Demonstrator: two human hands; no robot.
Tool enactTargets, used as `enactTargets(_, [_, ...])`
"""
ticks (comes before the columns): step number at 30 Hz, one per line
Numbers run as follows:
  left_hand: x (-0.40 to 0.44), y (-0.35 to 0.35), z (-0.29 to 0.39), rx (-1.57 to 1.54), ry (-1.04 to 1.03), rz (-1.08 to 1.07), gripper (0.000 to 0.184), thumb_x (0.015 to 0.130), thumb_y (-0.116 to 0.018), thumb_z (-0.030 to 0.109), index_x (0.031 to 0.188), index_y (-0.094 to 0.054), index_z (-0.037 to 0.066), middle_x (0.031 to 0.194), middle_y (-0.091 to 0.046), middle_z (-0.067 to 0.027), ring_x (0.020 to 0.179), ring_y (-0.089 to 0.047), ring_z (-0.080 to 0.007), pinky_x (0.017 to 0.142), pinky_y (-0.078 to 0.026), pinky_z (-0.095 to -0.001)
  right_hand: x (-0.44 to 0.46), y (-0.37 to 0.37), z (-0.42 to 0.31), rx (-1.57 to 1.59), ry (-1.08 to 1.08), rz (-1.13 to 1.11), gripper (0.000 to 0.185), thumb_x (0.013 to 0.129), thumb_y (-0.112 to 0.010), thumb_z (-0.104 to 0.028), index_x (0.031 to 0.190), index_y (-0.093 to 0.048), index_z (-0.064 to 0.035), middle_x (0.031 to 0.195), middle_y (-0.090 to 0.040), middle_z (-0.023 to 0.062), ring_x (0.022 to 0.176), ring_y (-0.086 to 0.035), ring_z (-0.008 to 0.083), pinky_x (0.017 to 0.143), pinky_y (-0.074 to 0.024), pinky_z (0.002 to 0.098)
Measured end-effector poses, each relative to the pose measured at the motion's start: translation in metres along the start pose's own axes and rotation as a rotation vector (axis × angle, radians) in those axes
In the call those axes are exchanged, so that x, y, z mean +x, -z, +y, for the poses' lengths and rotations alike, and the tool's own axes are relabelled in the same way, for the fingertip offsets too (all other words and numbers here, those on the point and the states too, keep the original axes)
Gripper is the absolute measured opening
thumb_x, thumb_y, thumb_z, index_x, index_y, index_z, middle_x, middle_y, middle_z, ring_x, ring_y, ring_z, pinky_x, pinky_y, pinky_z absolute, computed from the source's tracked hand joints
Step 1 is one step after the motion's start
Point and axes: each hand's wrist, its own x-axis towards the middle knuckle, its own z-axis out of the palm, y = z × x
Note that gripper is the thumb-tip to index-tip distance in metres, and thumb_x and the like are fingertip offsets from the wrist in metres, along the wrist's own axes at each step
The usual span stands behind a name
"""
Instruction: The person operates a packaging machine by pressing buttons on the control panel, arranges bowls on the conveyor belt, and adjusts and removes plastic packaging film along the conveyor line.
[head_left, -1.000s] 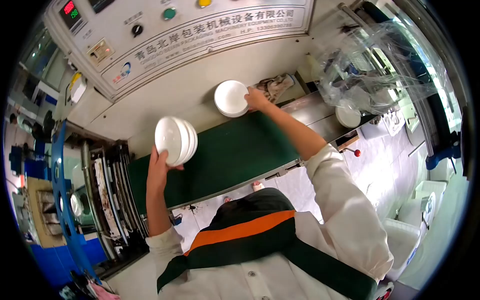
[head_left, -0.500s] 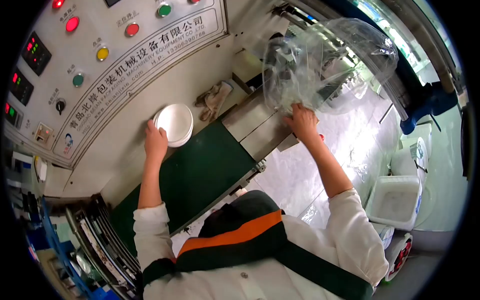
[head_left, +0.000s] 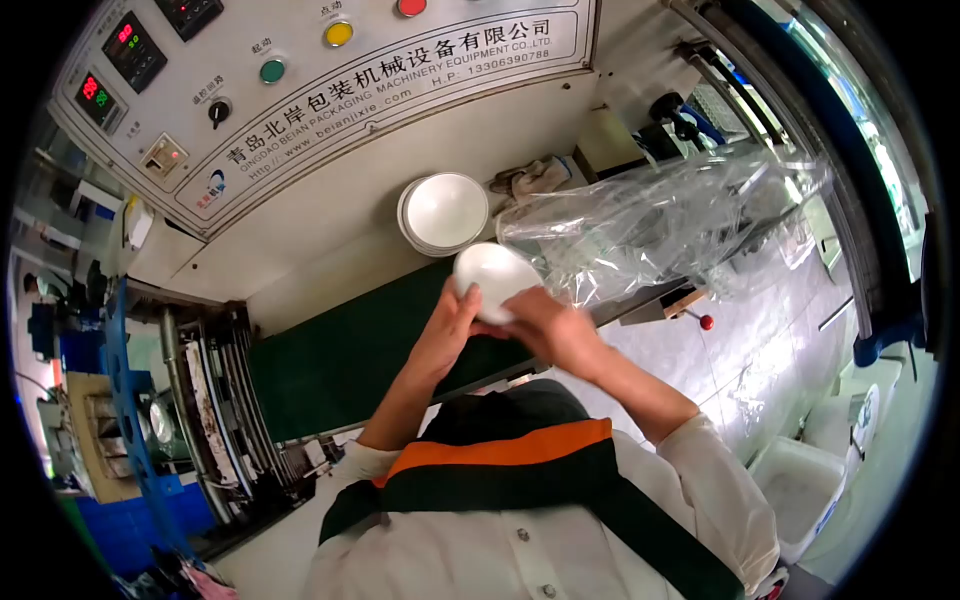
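A small white bowl (head_left: 492, 272) is held tilted in front of me, above the green belt (head_left: 330, 365). My left hand (head_left: 440, 338) is closed on its lower left side, thumb at the rim. On its right side is my right hand (head_left: 556, 326), smeared by motion, its fingers curled over the rim. Just beyond stands a short stack of white bowls (head_left: 446, 210) by the machine's wall, apart from my hands. A clear plastic bag (head_left: 650, 230) lies crumpled to the right, close behind my right hand.
The machine's control panel (head_left: 390, 100), with buttons and lit displays, rises behind the belt. A pair of work gloves (head_left: 535, 180) lies beside the stacked bowls. White tubs (head_left: 795, 490) stand low at the right. Metal racking (head_left: 215, 430) is on the left.
My left hand has left the stack and my right hand has let go of the plastic bag. Both are now together on one bowl. The bag has sunk lower, and the view has shifted.
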Motion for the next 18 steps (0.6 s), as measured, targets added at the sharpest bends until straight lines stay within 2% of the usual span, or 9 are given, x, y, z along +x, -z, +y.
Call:
enactTargets(1, [-0.002, 0.005, -0.001, -0.122, -0.025, 0.072, 0.044, 0.08, -0.044, 0.026, 0.112, -0.03, -0.002, 0.099, -0.043, -0.0109, 0.088, -0.046, -0.0155, 0.067, -0.042, -0.0264, 0.006, -0.018, -0.003, -0.085, 0.282, -0.026, 0.025, 0.059, -0.062, -0.009, 0.081, -0.053, -0.0033, 0.082, -0.054, 0.0103, 0.075, -0.053, 0.0256, 0.065, -0.0435, 0.0323])
enactTargets(5, [-0.01, 0.068, 0.015, -0.06, -0.172, 0.208, 0.027, 0.078, -0.043, 0.017, 0.096, -0.046, -0.004, 0.087, -0.052, -0.0088, 0.076, -0.051, -0.0138, 0.068, -0.04, -0.0258, 0.027, -0.031, -0.037, 0.013, 0.394, -0.109, 0.029, 0.066, -0.057, -0.016, 0.091, -0.051, -0.0034, 0.097, -0.05, 0.0104, 0.089, -0.047, 0.0243, 0.077, -0.0386, 0.0319])
enactTargets(7, [-0.01, 0.104, 0.031, -0.083, -0.267, 0.423, 0.028, 0.08, -0.042, 0.02, 0.094, -0.048, -0.004, 0.087, -0.052, -0.009, 0.079, -0.051, -0.0162, 0.071, -0.041, -0.0274, 0.042, -0.002, -0.047, -0.006, 0.375, 0.036, 0.032, 0.063, -0.061, -0.012, 0.093, -0.05, -0.0049, 0.1, -0.048, 0.0101, 0.093, -0.046, 0.0255, 0.079, -0.0376, 0.0335])
enactTargets(9, [-0.001, 0.148, 0.046, 0.165, -0.222, 0.564, 0.04, 0.08, -0.043, 0.032, 0.098, -0.043, -0.004, 0.089, -0.051, -0.0117, 0.08, -0.052, -0.0184, 0.07, -0.042, -0.0292, 0.047, 0.036, -0.033, -0.203, 0.327, 0.328, 0.045, 0.059, -0.065, -0.012, 0.1, -0.047, -0.0059, 0.104, -0.046, 0.0111, 0.097, -0.043, 0.0274, 0.081, -0.0353, 0.0354])
enactTargets(11, [0.009, 0.18, 0.051, 0.382, -0.127, 0.547, 0.047, 0.078, -0.042, 0.038, 0.1, -0.041, -0.004, 0.089, -0.05, -0.0158, 0.079, -0.052, -0.0208, 0.06, -0.046, -0.0302, 0.045, 0.081, -0.019, -0.582, 0.193, 0.634, 0.067, 0.052, -0.07, -0.014, 0.111, -0.038, -0.0078, 0.108, -0.044, 0.0116, 0.101, -0.04, 0.0291, 0.084, -0.0329, 0.0369])
enactTargets(13, [0.024, 0.224, 0.042, 0.452, 0.079, 0.47, 0.048, 0.078, -0.043, 0.038, 0.101, -0.041, -0.004, 0.093, -0.048, -0.0157, 0.079, -0.053, -0.0217, 0.056, -0.047, -0.0308, 0.034, 0.106, -0.006, -0.815, -0.161, 0.868, 0.075, 0.051, -0.07, -0.02, 0.115, -0.033, -0.008, 0.11, -0.041, 0.0142, 0.104, -0.036, 0.0308, 0.085, -0.0305, 0.0362])
enactTargets(15, [0.036, 0.265, 0.042, 0.689, 0.139, 0.432, 0.048, 0.077, -0.044, 0.036, 0.102, -0.04, -0.005, 0.093, -0.048, -0.0164, 0.079, -0.052, -0.024, 0.059, -0.047, -0.0326, 0.008, 0.11, 0.02, -0.951, -0.484, 0.852, 0.082, 0.054, -0.069, -0.028, 0.12, -0.024, -0.0083, 0.109, -0.042, 0.0152, 0.098, -0.041, 0.0319, 0.08, -0.0353, 0.0362])
enactTargets(17, [0.045, 0.294, 0.032, 0.915, 0.2, 0.389, 0.047, 0.077, -0.045, 0.034, 0.103, -0.04, -0.005, 0.092, -0.048, -0.0171, 0.079, -0.052, -0.0262, 0.062, -0.046, -0.0343, -0.016, 0.09, 0.044, -0.694, -1.159, 0.333, 0.07, 0.059, -0.064, -0.033, 0.116, -0.032, -0.0056, 0.1, -0.048, 0.0151, 0.087, -0.049, 0.0284, 0.07, -0.041, 0.0364])
enactTargets(18, [0.046, 0.305, 0.024, 1.213, -0.127, 0.493, 0.044, 0.076, -0.047, 0.032, 0.099, -0.042, -0.006, 0.087, -0.05, -0.0177, 0.077, -0.051, -0.0287, 0.065, -0.044, -0.0352, -0.021, 0.068, 0.036, -0.543, -1.009, 0.075, 0.056, 0.063, -0.06, -0.035, 0.108, -0.042, -0.0066, 0.087, -0.053, 0.0137, 0.077, -0.053, 0.0243, 0.061, -0.0432, 0.0359])
